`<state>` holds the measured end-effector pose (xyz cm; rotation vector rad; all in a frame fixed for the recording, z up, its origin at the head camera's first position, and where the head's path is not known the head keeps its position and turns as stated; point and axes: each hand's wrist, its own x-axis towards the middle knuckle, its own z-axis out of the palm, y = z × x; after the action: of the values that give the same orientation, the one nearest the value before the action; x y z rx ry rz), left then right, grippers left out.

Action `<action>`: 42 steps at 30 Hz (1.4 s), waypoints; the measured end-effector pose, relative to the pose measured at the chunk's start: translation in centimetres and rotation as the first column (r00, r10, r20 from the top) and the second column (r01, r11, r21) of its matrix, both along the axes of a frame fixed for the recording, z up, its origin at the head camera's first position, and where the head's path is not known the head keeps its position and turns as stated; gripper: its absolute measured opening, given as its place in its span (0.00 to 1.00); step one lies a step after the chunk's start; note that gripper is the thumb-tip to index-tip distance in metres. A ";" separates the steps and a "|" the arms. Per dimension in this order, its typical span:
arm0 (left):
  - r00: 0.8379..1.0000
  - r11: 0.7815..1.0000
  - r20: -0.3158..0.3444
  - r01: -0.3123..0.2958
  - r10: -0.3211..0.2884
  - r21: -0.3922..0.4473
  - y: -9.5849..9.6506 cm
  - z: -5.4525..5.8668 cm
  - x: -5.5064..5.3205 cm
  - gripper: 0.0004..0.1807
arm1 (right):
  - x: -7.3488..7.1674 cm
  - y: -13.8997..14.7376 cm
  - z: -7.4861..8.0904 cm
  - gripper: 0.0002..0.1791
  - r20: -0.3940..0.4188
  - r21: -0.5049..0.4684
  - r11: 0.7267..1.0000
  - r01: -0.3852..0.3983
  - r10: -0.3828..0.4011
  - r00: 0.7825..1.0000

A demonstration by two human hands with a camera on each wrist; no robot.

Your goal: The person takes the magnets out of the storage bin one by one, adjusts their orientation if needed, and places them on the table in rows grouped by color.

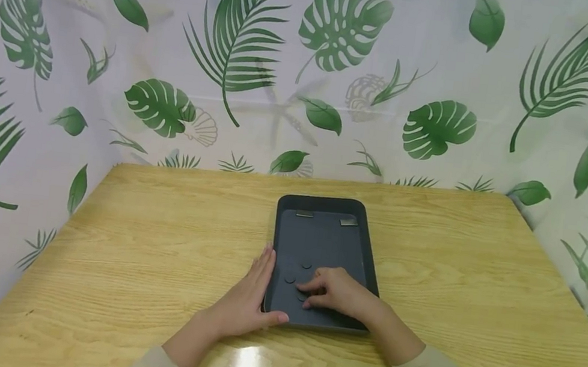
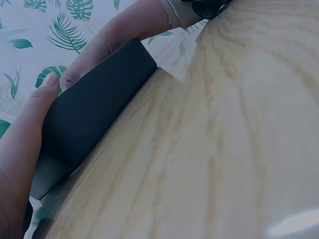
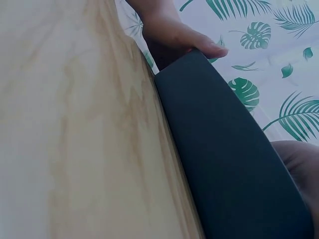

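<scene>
Three small dark round discs [image 1: 289, 280] lie on the floor of a dark rectangular tray [image 1: 322, 244], in its nearer half. The right hand [image 1: 336, 291] reaches inside with bent fingers; its thumb and forefinger stand a little apart, close around the nearest disc (whether they pinch it, I cannot tell). The left hand [image 1: 245, 302] holds nothing in a closed grip: its straight fingers lie along the tray's left wall, and its thumb rests at the near rim. At the far end of the tray are two small rectangular pieces [image 1: 348, 222], one near each corner. The tray stands on a wood-grain table [image 1: 176, 212], and behind hangs a white cloth with green leaves [image 1: 266, 138].
</scene>
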<state>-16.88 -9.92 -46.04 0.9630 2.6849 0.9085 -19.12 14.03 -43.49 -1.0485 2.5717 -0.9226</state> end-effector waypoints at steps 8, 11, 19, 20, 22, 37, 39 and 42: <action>1.000 1.000 0.016 -0.001 0.001 0.005 0.0 0.2 0.0 0.59 | 0.1 -0.1 -0.1 0.12 -0.045 -0.020 1.000 -0.011 0.010 0.999; 1.000 1.000 0.012 0.002 -0.002 0.009 0.0 0.1 0.0 0.59 | 0.2 -0.1 -0.2 0.11 -0.056 -0.033 0.999 -0.013 0.011 0.998; 1.000 1.000 0.012 0.008 -0.009 0.012 -0.1 0.1 0.0 0.60 | 0.6 -0.3 -0.3 0.06 -0.090 -0.047 0.999 -0.023 0.019 0.996; 1.000 1.000 0.010 0.010 -0.010 0.014 -0.1 0.1 0.0 0.60 | 0.6 -0.3 -0.3 0.06 -0.100 -0.052 0.998 -0.028 0.023 0.995; 1.000 1.000 0.007 0.011 -0.011 0.016 -0.1 0.1 0.0 0.60 | 0.6 -0.4 -0.3 0.05 -0.108 -0.054 0.998 -0.034 0.028 0.994; 1.000 1.000 0.008 0.013 -0.013 0.026 -0.1 0.2 0.0 0.60 | 0.5 0.4 0.7 0.04 -0.170 -0.169 0.976 -0.139 0.110 0.979; 1.000 0.999 0.012 0.014 -0.015 0.030 -0.1 0.2 0.0 0.60 | 0.5 0.7 1.0 0.04 -0.201 -0.177 0.974 -0.145 0.108 0.974; 1.000 0.999 0.010 0.013 -0.013 0.033 -0.2 0.2 0.0 0.60 | 0.2 1.2 1.4 0.05 -0.257 -0.182 0.972 -0.146 0.096 0.962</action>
<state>-16.91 -10.08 -45.81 0.9788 2.6606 0.9559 -18.89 15.27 -42.14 -1.4444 2.6111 -1.0988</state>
